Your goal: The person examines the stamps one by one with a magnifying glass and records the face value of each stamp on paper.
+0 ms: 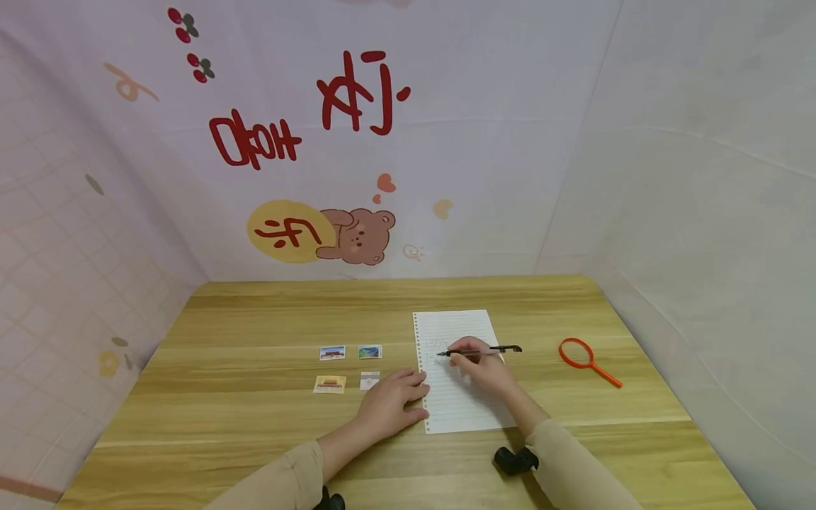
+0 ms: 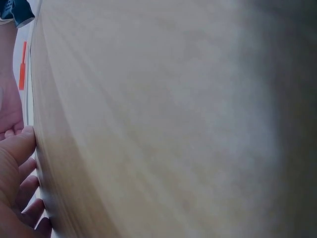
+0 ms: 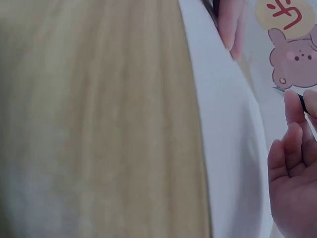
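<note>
My right hand [image 1: 487, 368] holds a slim black pen [image 1: 510, 348] over a lined loose-leaf sheet [image 1: 468, 414]. The pen's pointed tip is at the left part of the page, beside faint handwritten characters. In the right wrist view, thumb and forefinger pinch the pen close to its tip [image 3: 279, 90], while the other fingers curl in. My left hand [image 1: 390, 405] rests on the table, its spread fingers reaching the sheet's punched left edge. Close by that hand lies a small pale picture card [image 1: 369, 381], near a yellow picture card [image 1: 329, 384].
Two more small picture cards, a red-building one [image 1: 332, 353] and a blue-green one [image 1: 370, 351], lie behind the first pair. An orange-red magnifying glass [image 1: 591, 364] lies to the right on the wooden table [image 1: 255, 312]. Fabric walls [image 1: 484, 142] enclose the back and sides.
</note>
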